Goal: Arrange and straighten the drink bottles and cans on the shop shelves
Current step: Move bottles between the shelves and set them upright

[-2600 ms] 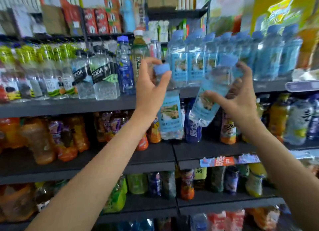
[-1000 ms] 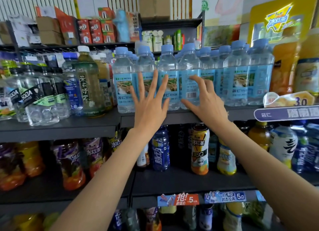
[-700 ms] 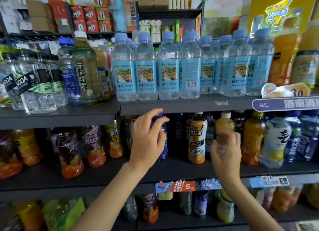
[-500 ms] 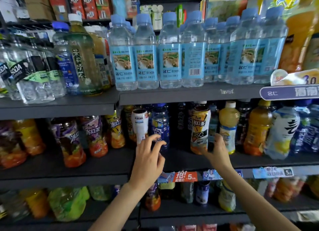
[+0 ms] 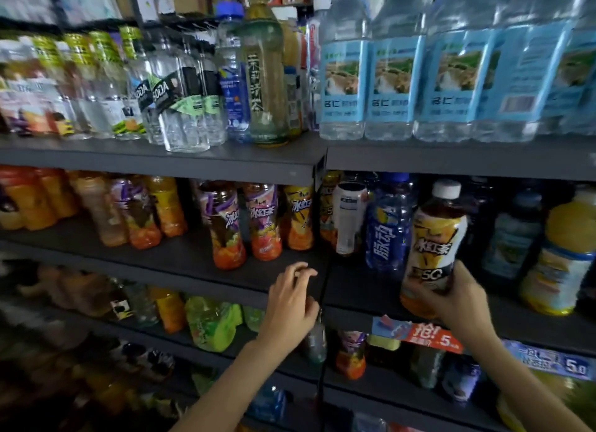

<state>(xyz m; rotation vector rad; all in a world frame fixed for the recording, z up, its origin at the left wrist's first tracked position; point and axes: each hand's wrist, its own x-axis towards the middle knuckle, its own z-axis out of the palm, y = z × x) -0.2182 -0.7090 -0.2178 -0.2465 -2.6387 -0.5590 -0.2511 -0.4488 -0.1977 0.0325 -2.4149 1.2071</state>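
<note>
1. Right hand (image 5: 461,294) grips the lower part of an iced tea bottle (image 5: 433,247): white cap, yellow, black and white label. Fingers wrapped round the base from the right side and behind.
2. The iced tea bottle stands at the front edge of the middle shelf (image 5: 193,257), on its right-hand section, tilted slightly to the right at the top. Whether its base rests on the shelf cannot be told; the hand covers it.
3. Left hand (image 5: 292,297) hovers in front of the middle shelf edge, near the seam between the two shelf sections. Fingers loosely curled, thumb and forefinger tips close together, holding nothing.
4. Just left of the held bottle: a blue drink bottle (image 5: 388,228), upright. Left of that, a white can (image 5: 348,217), leaning left at its base.
5. Further left on the same shelf: a purple-label bottle (image 5: 224,225), a pink-label bottle (image 5: 264,222) and a yellow-label bottle (image 5: 300,217), side by side, near each other. Orange bottles behind and to their left, blurred.
6. Right of the held bottle: an orange juice bottle (image 5: 561,254), with a dark bottle between.
7. Top shelf (image 5: 161,162): a row of water bottles (image 5: 392,76) with light blue labels on the right, touching side by side; a green tea bottle (image 5: 263,70) and clear soda bottles (image 5: 180,89) to the left.
8. Price tags (image 5: 429,333) on the shelf lip under the right hand.
</note>
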